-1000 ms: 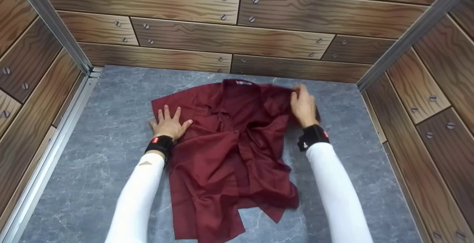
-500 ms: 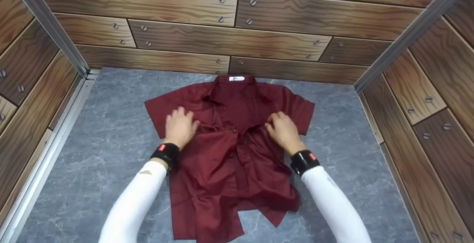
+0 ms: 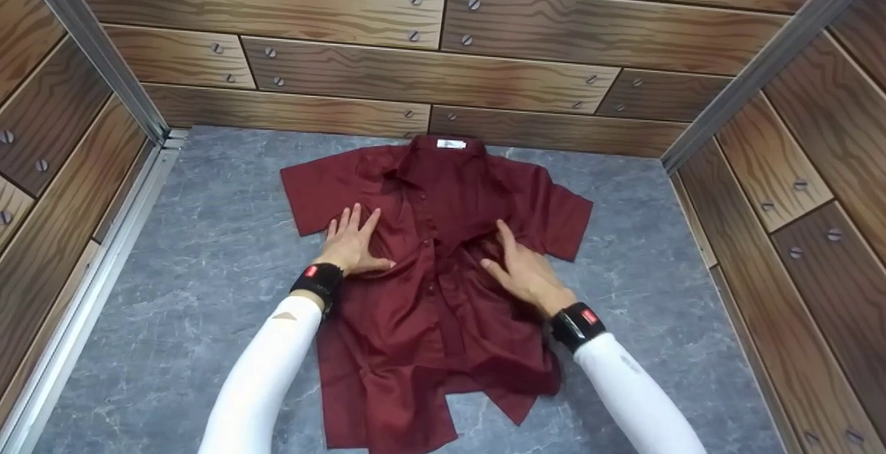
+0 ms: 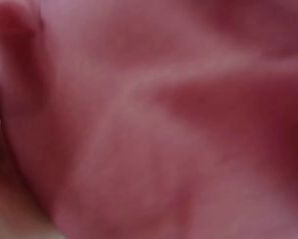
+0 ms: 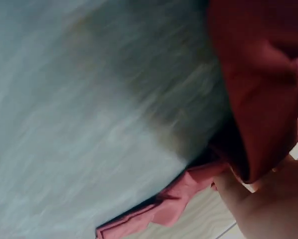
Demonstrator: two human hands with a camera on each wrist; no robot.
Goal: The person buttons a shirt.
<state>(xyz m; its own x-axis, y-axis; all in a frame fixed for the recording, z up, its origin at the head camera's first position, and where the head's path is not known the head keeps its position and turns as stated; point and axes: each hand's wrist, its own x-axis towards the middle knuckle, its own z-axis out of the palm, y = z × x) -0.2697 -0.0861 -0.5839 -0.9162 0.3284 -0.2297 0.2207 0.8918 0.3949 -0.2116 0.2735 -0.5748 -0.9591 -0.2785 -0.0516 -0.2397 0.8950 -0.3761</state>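
A dark red short-sleeved button shirt point(image 3: 408, 309) lies front up on the grey marbled surface, collar at the far side and hem rumpled nearer me. My left hand point(image 3: 349, 246) rests on its left chest with fingers spread. On the other half of the front, my right hand point(image 3: 529, 274) touches the cloth, index finger and thumb straight and apart; its other fingers are hidden. Blurred red cloth point(image 4: 149, 139) fills the left wrist view. In the right wrist view, a shirt edge point(image 5: 258, 99) hangs over part of my right hand point(image 5: 268, 204).
Wood-patterned panels point(image 3: 346, 66) stand behind and on both sides. Metal rails point(image 3: 104, 52) run up the corners. Grey marbled surface point(image 3: 651, 267) shows around the shirt. A white label point(image 3: 451, 144) is inside the collar.
My right hand has let go of the right sleeve and moved inward and nearer me onto the shirt front. My left hand has shifted inward. The right sleeve now lies spread out.
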